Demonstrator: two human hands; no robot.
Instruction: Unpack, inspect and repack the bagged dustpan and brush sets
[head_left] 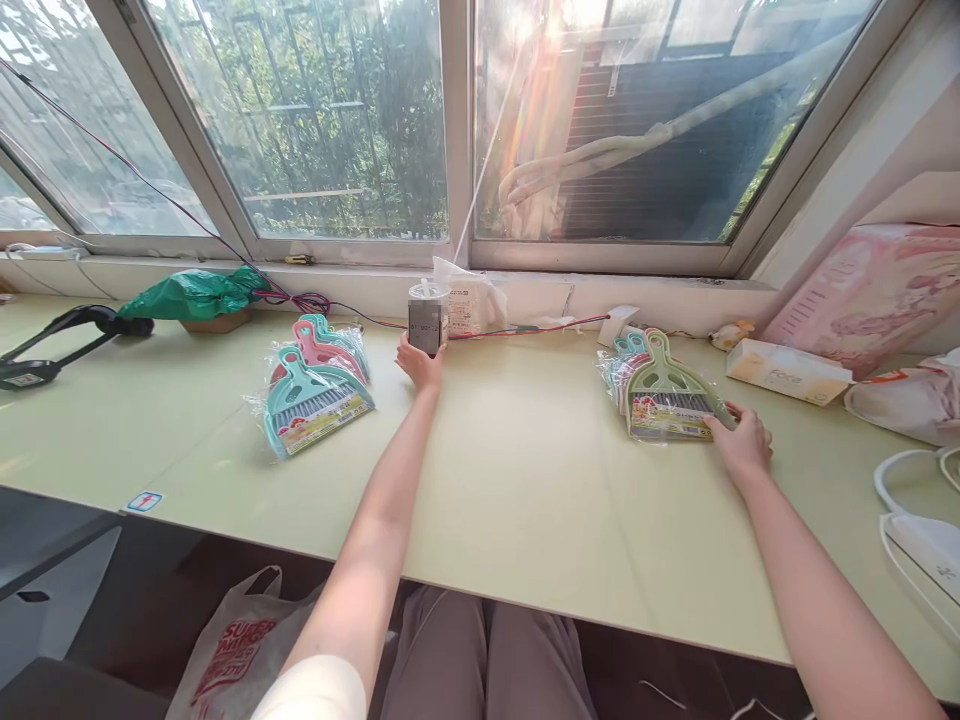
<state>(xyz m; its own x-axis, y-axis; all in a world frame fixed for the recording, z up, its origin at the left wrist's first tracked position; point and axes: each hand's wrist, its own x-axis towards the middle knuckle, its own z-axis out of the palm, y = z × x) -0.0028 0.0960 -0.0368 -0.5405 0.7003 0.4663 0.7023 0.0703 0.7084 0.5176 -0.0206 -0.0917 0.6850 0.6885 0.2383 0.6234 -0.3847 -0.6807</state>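
one clear wrapper [646,438] encloses the green dustpan [659,373] the right hand [742,442] holds.

Left hand [423,364] and right hand [741,444] stretch forward, apart, both curled.
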